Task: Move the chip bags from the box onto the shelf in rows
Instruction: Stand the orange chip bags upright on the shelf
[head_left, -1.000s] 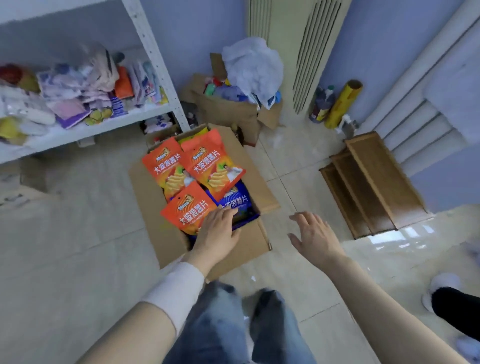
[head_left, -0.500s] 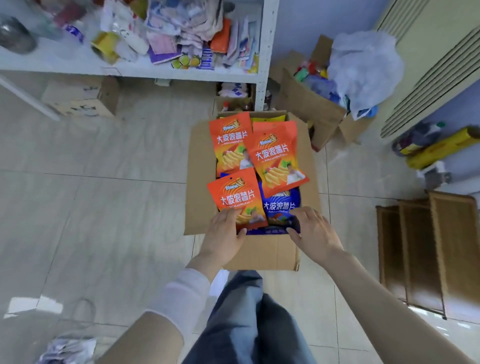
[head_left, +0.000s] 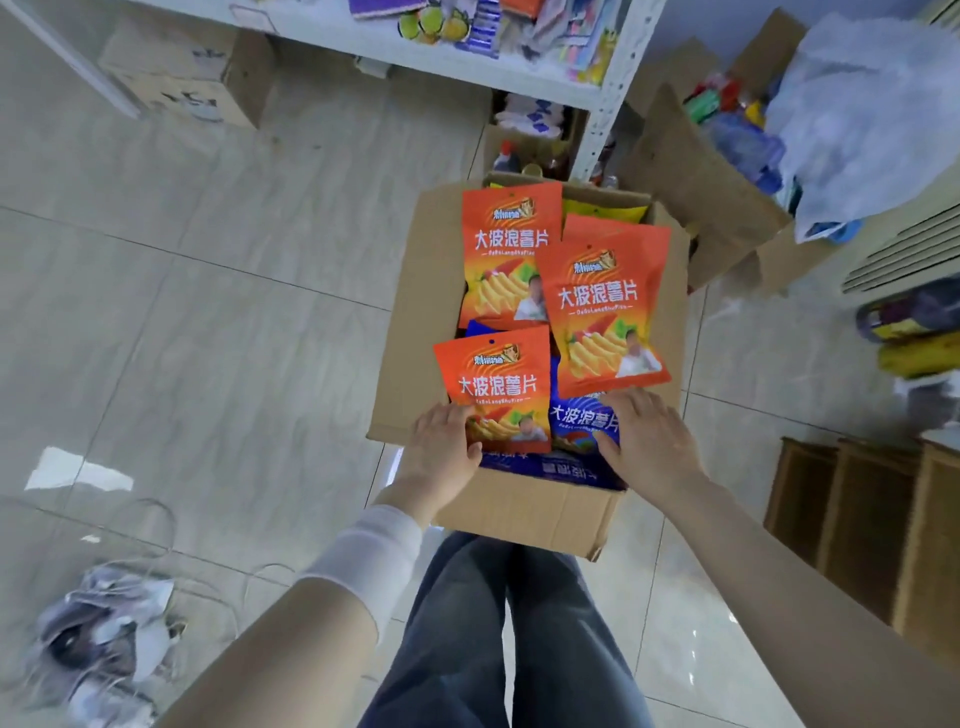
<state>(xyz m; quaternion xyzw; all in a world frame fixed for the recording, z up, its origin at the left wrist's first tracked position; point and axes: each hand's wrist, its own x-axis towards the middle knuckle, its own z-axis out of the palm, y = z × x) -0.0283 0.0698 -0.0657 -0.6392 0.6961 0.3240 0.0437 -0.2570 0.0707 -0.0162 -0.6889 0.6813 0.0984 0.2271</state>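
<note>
An open cardboard box (head_left: 519, 512) stands on the floor in front of my knees. Three orange chip bags lie on top in it: one at the back (head_left: 506, 244), one at the right (head_left: 602, 306), one near me at the left (head_left: 493, 384). Blue chip bags (head_left: 579, 418) lie beneath them, and a yellow one (head_left: 608, 210) peeks out at the back. My left hand (head_left: 441, 449) grips the near orange bag by its lower left corner, thumb on top. My right hand (head_left: 647, 441) lies spread on the blue bag, fingertips at the right orange bag's lower edge. The white shelf (head_left: 467, 67) is above the box.
Assorted packets fill the shelf board. A small cardboard box (head_left: 182, 78) sits under it. A second open box (head_left: 691, 171) with a white plastic bag (head_left: 872, 104) stands at the right. Wooden steps (head_left: 857, 519) are at the far right, crumpled wrapping (head_left: 104, 639) at the lower left.
My right hand has come in from beside the box onto the blue bag. My left hand has stayed at the near orange bag's lower edge. The camera has tilted down over the box.
</note>
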